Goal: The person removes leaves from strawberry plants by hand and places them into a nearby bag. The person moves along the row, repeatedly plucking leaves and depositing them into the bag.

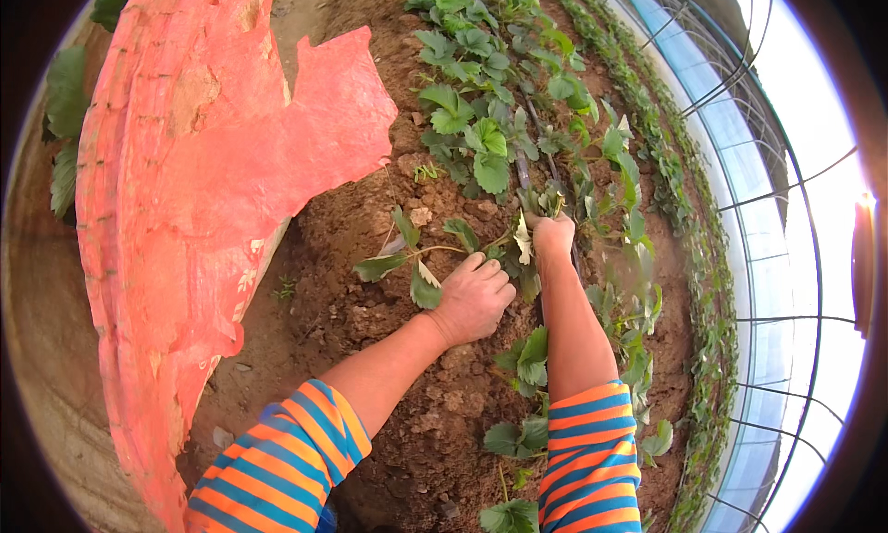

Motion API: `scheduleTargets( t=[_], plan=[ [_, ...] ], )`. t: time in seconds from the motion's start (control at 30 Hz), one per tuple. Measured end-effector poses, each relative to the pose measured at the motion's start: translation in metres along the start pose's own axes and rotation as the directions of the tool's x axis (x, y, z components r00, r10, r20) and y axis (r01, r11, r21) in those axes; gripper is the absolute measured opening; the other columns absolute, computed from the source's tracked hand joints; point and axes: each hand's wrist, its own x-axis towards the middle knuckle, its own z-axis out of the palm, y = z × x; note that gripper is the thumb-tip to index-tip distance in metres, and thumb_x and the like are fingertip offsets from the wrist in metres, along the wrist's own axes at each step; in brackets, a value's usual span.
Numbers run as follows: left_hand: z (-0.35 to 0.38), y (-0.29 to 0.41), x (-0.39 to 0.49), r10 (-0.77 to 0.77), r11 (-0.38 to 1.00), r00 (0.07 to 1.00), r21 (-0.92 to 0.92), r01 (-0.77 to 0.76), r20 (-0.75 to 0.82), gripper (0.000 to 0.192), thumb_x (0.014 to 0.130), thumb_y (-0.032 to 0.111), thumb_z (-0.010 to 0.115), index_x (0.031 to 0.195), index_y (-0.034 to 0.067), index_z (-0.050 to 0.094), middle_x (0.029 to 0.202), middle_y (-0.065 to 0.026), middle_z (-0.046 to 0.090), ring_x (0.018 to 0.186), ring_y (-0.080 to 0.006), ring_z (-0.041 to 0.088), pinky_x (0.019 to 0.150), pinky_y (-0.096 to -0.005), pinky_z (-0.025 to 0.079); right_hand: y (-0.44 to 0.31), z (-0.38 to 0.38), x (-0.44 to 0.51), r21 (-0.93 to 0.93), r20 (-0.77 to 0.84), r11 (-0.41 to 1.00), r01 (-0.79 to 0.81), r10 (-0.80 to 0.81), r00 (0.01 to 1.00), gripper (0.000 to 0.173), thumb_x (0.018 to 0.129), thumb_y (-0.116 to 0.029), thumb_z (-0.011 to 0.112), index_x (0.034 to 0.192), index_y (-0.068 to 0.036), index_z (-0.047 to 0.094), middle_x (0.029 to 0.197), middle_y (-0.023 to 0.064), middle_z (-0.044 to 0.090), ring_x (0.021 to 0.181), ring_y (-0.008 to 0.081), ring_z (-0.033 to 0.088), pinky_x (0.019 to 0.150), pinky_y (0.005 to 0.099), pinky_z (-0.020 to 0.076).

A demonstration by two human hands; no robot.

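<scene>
My left hand is closed around the stem of a strawberry runner, whose leaves spread over the soil to its left. Just beyond and to the right, my right hand grips a bunch of strawberry leaves beside the dark drip tubes. A pale, upturned leaf hangs between the two hands. Both hands are low over the planted ridge, and their fingertips are partly hidden by foliage.
A torn red plastic woven sack covers much of the left side. Strawberry plants run up the ridge, with a dark drip tube among them. More planted rows and the greenhouse's plastic wall with metal hoops stand at the right.
</scene>
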Motion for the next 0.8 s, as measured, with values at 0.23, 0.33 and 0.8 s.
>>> scheduleTargets(
  t=[0.23, 0.33, 0.8],
  plan=[
    [-0.003, 0.002, 0.004, -0.103, 0.995, 0.994, 0.016, 0.103, -0.021, 0.014, 0.061, 0.009, 0.056, 0.073, 0.003, 0.053, 0.101, -0.0159, 0.051, 0.103, -0.0305, 0.046, 0.088, -0.0386, 0.038, 0.013, -0.007, -0.016, 0.317, -0.204, 0.945, -0.078, 0.148, 0.968, 0.020, 0.072, 0.010, 0.057, 0.091, 0.005, 0.059, 0.083, 0.0111, 0.061, 0.066, 0.0191, 0.058, 0.060, 0.0312, 0.0468],
    [-0.005, 0.003, 0.005, -0.177, 0.982, 0.983, 0.078, 0.174, 0.039, 0.015, 0.063, 0.010, 0.056, 0.075, 0.002, 0.054, 0.115, -0.0210, 0.047, 0.109, -0.0331, 0.043, 0.090, -0.0405, 0.037, 0.005, -0.012, -0.019, 0.246, -0.116, 0.969, -0.021, 0.051, 0.992, 0.021, 0.074, 0.010, 0.056, 0.093, 0.005, 0.059, 0.086, 0.0095, 0.062, 0.072, 0.0176, 0.059, 0.064, 0.0294, 0.0469],
    [-0.005, 0.005, 0.007, -0.222, 0.968, 0.949, 0.165, 0.188, 0.223, 0.033, 0.069, 0.017, 0.050, 0.099, 0.007, 0.059, 0.103, -0.0135, 0.054, 0.101, -0.0276, 0.047, 0.094, -0.0437, 0.026, -0.064, 0.028, -0.022, -0.398, 0.778, 0.506, 0.765, -0.256, 0.574, 0.030, 0.067, -0.004, 0.066, 0.096, 0.000, 0.058, 0.084, 0.0133, 0.064, 0.073, 0.0202, 0.057, 0.073, 0.0313, 0.0455]
  ],
)
